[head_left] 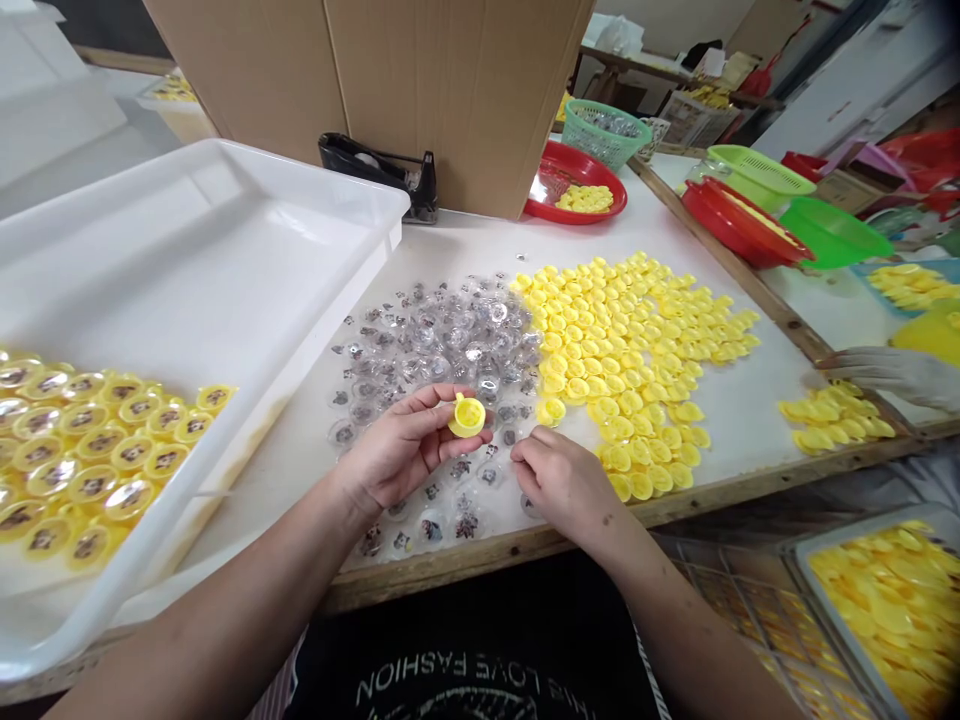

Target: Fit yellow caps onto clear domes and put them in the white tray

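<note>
My left hand [420, 440] grips a small round yellow plastic piece [469, 416] with a tab, its hollow side facing up. To its right my right hand [562, 478] is closed, the fingertips low over clear printed pieces; whether anything is pinched there is hidden. Clear domed plastic pieces [435, 340] with small dark printed pictures spread beneath and beyond both hands. Many matching yellow pieces [622, 340] lie in a wide patch to the right.
On the left stands a white tray [300, 205] holding rows of yellow pieces with pictures [97, 440]. Behind are a black tape dispenser [386, 175], a cardboard box [442, 90] and a red basin [619, 200]. A co-worker's gloved hand [892, 375] is at right, beyond a wooden strip [780, 310].
</note>
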The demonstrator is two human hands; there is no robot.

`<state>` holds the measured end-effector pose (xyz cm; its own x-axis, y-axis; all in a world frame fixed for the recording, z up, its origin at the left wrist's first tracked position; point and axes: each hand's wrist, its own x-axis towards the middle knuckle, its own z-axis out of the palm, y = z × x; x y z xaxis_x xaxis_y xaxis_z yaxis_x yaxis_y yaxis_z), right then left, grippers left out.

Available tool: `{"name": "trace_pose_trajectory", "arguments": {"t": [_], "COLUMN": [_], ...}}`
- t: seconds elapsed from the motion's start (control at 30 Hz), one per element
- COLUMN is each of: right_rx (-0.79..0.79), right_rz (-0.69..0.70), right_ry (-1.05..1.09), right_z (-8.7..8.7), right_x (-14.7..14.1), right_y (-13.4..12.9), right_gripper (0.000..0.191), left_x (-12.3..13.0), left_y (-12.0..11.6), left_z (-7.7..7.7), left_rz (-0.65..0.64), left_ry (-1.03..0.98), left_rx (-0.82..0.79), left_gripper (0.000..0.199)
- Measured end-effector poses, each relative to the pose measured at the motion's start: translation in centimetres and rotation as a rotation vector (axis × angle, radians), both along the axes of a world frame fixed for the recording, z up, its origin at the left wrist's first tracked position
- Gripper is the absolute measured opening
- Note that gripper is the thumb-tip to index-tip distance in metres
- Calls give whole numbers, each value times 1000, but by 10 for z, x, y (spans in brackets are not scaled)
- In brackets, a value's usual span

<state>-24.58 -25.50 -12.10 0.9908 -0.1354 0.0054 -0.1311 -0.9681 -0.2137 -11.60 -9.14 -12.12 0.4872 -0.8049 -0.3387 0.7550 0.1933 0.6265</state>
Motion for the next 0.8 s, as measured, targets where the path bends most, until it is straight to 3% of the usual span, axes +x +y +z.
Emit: {"name": "trace_pose_trajectory", "arguments": {"t": [0.13, 0.23, 0.33, 0.5, 0.67, 0.8], "right_rx": [284, 350, 381, 193, -10, -58], "right_rz": [17, 83, 117, -36, 38, 42], "right_ry": [-333, -481, -508, -408, -82, -50], "right_z": [25, 39, 40, 22, 4, -6], "right_x": [7, 20, 26, 12, 5, 9], "right_y": [5, 12, 10, -15, -13, -1], "right_gripper": [11, 13, 16, 15, 15, 14], "left_x": [-5, -8, -8, -4, 0, 2], "left_y": [-2, -4, -5, -4, -3, -2], "left_z": [-1, -1, -1, 3, 4, 2], "left_rz": [-4, -17, -33, 45, 148, 154], "left_ry": [15, 28, 48, 61, 56, 37], "left_rx": [16, 17, 34, 47, 67, 74], "left_gripper": [16, 21, 25, 23, 20, 19]}}
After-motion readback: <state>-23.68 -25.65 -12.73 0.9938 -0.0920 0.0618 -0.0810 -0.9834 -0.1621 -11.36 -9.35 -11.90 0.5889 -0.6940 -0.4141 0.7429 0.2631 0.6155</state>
